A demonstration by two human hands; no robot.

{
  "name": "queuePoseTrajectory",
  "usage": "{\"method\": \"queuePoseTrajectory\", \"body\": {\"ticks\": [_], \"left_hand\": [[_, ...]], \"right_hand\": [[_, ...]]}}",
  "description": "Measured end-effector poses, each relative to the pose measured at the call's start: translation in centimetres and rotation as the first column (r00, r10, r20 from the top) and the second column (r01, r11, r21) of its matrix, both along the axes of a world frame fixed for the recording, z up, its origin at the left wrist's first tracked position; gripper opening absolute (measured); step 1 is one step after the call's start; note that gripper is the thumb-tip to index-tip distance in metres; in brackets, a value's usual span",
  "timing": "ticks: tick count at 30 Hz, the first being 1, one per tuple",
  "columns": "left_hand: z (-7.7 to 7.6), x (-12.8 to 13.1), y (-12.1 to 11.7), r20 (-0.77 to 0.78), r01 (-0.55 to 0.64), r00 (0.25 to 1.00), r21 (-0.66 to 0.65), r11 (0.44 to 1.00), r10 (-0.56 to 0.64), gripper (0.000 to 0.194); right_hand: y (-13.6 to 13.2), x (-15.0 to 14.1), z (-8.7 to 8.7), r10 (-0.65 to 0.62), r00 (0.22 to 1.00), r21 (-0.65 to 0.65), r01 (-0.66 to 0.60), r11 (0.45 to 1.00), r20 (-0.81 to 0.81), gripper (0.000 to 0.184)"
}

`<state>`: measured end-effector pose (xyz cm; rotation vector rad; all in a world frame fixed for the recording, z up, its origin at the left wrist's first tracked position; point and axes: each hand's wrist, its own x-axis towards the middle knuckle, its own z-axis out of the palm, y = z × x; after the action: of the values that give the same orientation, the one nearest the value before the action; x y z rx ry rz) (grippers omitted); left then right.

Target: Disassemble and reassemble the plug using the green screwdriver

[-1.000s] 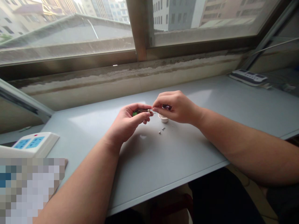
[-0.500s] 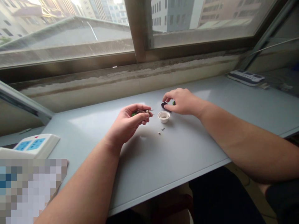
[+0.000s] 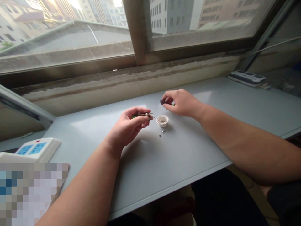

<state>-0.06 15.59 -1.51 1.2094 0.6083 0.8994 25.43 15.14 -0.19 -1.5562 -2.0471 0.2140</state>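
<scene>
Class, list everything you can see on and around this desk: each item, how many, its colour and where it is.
desk: 1, pale grey-blue, under the window
window: 1, brown frame, behind the desk
cup: 1, white, on the desk between the hands
screws: 2, silver, on the desk in front of the cup
switch panel: 1, white and blue, at the desk's left
power strip: 1, white and dark, at the desk's far right
blurred item: 1, colour unclear, lower left
metal-and-green part: 1, silver and green, in the left hand
dark part: 1, dark with green, at the right fingers
left hand: 1, holding the metal-and-green part
right hand: 1, touching the dark part
</scene>
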Motion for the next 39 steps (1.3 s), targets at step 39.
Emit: {"method": "queuePoseTrajectory", "body": {"ticks": [39], "left_hand": [[0.0,0.3,-0.1,0.009,-0.024,1.0,0.08,0.996,0.023,0.019]], "right_hand": [[-3.6,-2.6,1.2,0.392,0.918,0.389,-0.384,0.838,0.062,0.02]]}}
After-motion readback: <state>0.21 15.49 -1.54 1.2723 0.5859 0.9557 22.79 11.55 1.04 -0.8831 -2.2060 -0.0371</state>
